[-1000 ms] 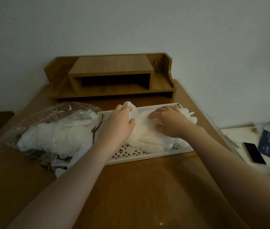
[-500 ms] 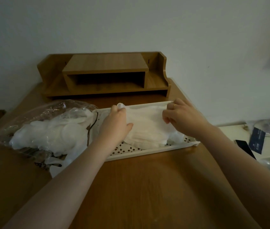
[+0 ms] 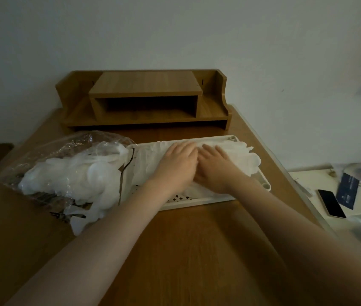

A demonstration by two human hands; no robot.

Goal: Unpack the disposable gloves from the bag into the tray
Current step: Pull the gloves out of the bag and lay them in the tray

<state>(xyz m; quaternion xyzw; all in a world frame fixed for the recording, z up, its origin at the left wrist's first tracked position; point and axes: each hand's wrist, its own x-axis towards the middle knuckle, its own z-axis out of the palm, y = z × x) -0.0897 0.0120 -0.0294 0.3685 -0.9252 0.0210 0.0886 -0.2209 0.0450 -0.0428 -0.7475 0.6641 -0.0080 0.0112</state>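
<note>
A white perforated tray (image 3: 199, 200) lies across the middle of the wooden desk. A stack of translucent white disposable gloves (image 3: 244, 161) lies spread flat inside it. My left hand (image 3: 176, 165) and my right hand (image 3: 216, 167) rest side by side, palms down with fingers extended, on top of that stack. Neither hand grips anything. To the left of the tray a clear plastic bag (image 3: 64, 153) lies on its side, with more white gloves (image 3: 71, 181) bunched inside and spilling from its mouth.
A wooden desk organiser (image 3: 145, 100) stands at the back against the wall. Off the desk's right edge, a lower white surface holds a phone (image 3: 331, 203), a dark blue card (image 3: 347, 191) and clear plastic items.
Both hands let go of the gloves' edges, which they held up and stretched apart, and came together flat on the stack. The gloves now lie spread in the tray.
</note>
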